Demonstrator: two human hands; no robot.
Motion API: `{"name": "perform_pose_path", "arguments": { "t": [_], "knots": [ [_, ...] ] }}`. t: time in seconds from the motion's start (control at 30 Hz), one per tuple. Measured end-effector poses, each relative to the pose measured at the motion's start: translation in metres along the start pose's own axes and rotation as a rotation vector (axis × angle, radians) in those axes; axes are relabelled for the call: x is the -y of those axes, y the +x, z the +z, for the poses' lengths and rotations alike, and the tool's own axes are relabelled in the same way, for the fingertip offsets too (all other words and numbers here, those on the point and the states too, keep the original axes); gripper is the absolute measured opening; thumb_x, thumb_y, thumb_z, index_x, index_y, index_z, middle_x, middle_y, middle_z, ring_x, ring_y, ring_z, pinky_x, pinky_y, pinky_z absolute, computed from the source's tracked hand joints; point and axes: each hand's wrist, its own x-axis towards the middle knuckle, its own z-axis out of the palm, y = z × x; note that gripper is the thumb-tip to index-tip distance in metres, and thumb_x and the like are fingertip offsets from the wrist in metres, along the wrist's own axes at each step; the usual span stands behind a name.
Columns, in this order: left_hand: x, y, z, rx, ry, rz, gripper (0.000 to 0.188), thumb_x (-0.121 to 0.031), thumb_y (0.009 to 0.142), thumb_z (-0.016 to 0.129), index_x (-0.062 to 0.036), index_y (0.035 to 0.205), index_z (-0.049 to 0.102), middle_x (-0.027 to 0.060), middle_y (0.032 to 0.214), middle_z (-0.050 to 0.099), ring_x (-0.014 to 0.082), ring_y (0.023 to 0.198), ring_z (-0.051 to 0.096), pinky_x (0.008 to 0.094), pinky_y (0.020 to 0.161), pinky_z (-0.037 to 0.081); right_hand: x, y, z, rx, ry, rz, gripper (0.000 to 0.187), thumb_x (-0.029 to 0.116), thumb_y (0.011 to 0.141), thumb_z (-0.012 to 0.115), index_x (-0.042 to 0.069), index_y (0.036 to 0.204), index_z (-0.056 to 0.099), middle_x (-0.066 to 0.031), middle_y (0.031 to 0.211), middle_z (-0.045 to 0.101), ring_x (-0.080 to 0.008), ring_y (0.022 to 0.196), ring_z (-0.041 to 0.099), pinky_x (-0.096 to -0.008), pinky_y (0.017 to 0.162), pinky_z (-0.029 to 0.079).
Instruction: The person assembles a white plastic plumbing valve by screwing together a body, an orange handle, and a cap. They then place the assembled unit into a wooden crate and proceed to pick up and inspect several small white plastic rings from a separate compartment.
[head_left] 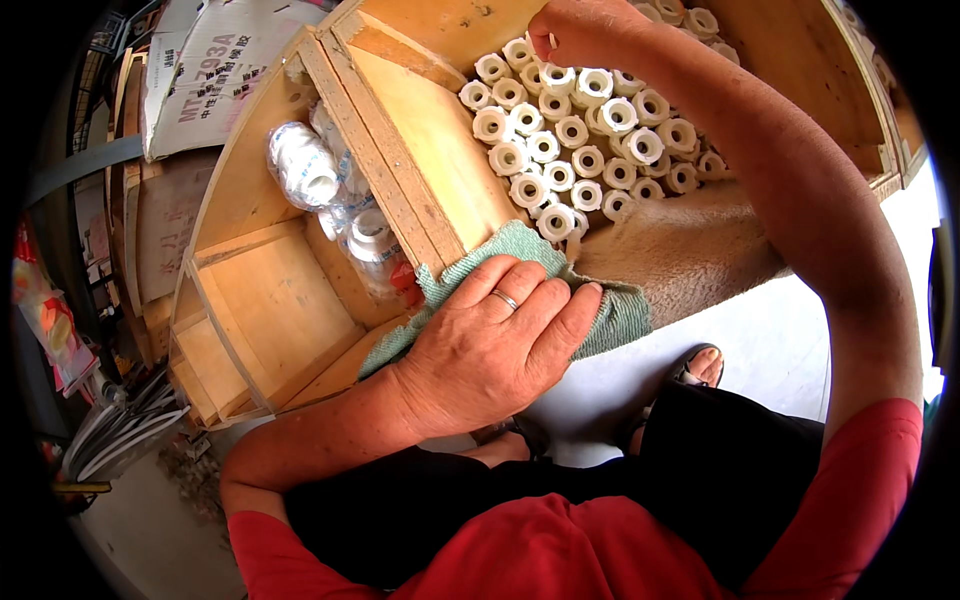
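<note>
My left hand [500,325], a ring on one finger, rests with bent fingers gripping a green cloth [520,245] draped over the near edge of a wooden box [395,165]. Beside it, a brown fleecy cloth [690,245] covers the box's near rim. White plastic fittings [570,130], ring-shaped with notched collars, stand packed in rows in the right compartment. Over their far side reaches my right hand [580,30], cut by the upper frame edge. Its visible fingers are curled; whatever they may hold is hidden.
The box's left section holds bagged white rolls [305,170] in clear plastic, and a wooden divider separates it from the fittings. A cardboard box [205,75] stands at the far left, above grey tubing [125,430]. My sandalled foot [705,365] is on the pale floor below.
</note>
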Motion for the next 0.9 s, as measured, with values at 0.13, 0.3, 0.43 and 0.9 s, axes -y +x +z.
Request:
{"name": "perform_pose_path", "arguments": {
  "t": [0.13,0.3,0.43,0.9],
  "knots": [
    [0.0,0.002,0.0,-0.002,-0.002,0.011,0.069,-0.018,0.057,0.073,0.0049,0.119,0.056,0.0121,0.104,0.058,0.0284,0.095,0.056,0.0415,0.086,0.046,-0.004,-0.002,0.011,0.003,-0.041,-0.138,0.02,0.022,0.079,0.059,0.019,0.093,0.072,-0.0098,0.092,0.071,-0.0289,0.084,0.069,-0.0414,0.07,0.054],
    [-0.002,0.001,-0.002,0.026,0.005,-0.009,0.069,-0.018,0.057,0.073,0.0048,0.119,0.056,0.0121,0.104,0.058,0.0283,0.096,0.056,0.0418,0.087,0.046,0.009,-0.002,0.017,-0.024,-0.255,-0.237,0.016,0.018,0.079,0.059,0.014,0.088,0.072,-0.0097,0.09,0.071,-0.0289,0.085,0.069,-0.0413,0.068,0.055],
    [-0.002,0.001,-0.001,0.021,0.006,0.0,0.07,-0.018,0.056,0.073,0.0047,0.12,0.055,0.012,0.104,0.058,0.0283,0.096,0.055,0.0417,0.087,0.046,0.009,0.001,0.024,-0.078,-0.239,-0.226,0.016,0.018,0.079,0.059,0.01,0.083,0.072,-0.0108,0.088,0.071,-0.0298,0.083,0.069,-0.0418,0.069,0.055],
    [0.001,-0.002,0.003,-0.053,0.031,0.025,0.062,-0.018,0.06,0.071,0.0036,0.116,0.057,0.0111,0.097,0.057,0.0273,0.091,0.055,0.0399,0.085,0.045,0.039,0.032,0.029,-0.115,0.164,-0.053,0.01,0.013,0.079,0.061,0.007,0.087,0.065,-0.0103,0.081,0.068,-0.0267,0.078,0.066,-0.0383,0.068,0.052]
  ]
}}
